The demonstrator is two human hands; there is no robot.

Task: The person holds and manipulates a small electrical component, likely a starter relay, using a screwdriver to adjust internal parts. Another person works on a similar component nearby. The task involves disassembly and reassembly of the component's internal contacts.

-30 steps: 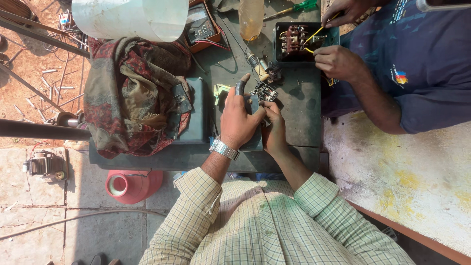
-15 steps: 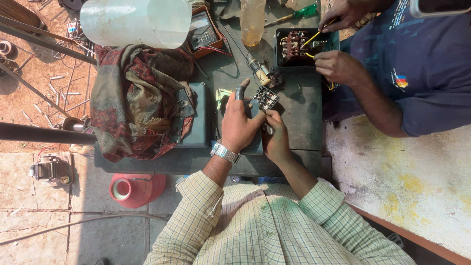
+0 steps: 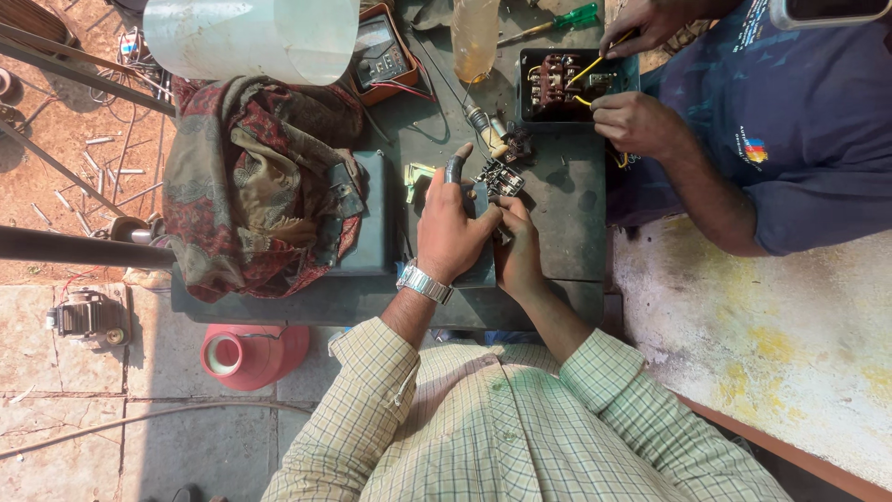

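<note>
Gripping a small black switch block (image 3: 500, 177), left hand (image 3: 452, 228) and right hand (image 3: 517, 249).

I'm getting one view only: head camera looking steeply down, close over my own chest and forearms, taking in the dark workbench (image 3: 557, 200) and floor (image 3: 121, 428) beyond.

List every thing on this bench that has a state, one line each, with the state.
left hand: closed around the small black electrical part
right hand: gripping the same part from the other side
black switch box: open, wiring exposed, a co-worker's hands in it
multimeter: lying flat, leads attached
patterned cloth: crumpled in a heap
plastic bottle: upright
</note>
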